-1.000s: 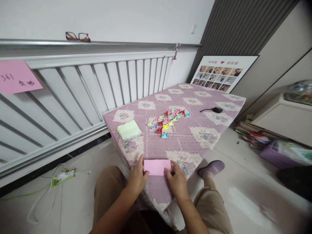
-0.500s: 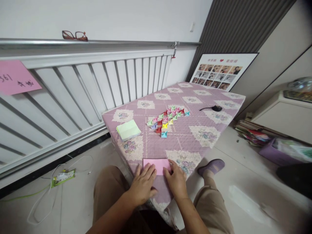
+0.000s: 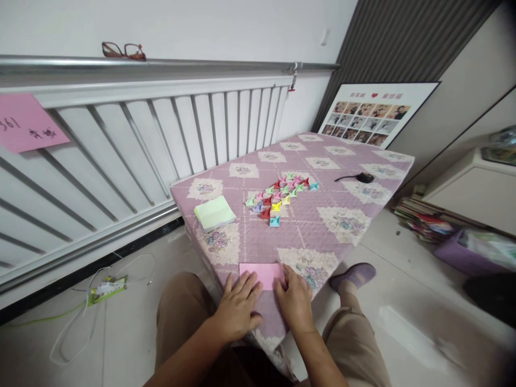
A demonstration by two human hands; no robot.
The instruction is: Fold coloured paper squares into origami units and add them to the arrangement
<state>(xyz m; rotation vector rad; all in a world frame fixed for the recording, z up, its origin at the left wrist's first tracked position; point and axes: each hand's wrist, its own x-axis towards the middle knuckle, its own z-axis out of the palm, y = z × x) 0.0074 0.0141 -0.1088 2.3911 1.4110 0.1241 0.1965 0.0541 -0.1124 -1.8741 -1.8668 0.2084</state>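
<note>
A pink sheet of paper (image 3: 269, 275), looking folded into an oblong, lies at the near corner of the table. Spread flat, my left hand (image 3: 237, 309) presses on its left part with fingers stretched out. My right hand (image 3: 295, 301) has its thumb on top of the paper and its other fingers at the right edge, pinching it. Farther up the table stand several small folded paper pieces (image 3: 276, 207) in red, green, pink, yellow and blue, set in slanting rows. To their left lies a stack of pale green paper sheets (image 3: 215, 212).
A patterned purple tablecloth (image 3: 298, 231) covers the table, with a black corded object (image 3: 365, 177) at its right. A white radiator (image 3: 161, 134) runs along the left wall, with glasses (image 3: 123, 51) on the pipe above. A power strip (image 3: 108, 290) lies on the floor.
The view has shifted slightly. Both hands keep about the same places on the pink paper, which lies as before.
</note>
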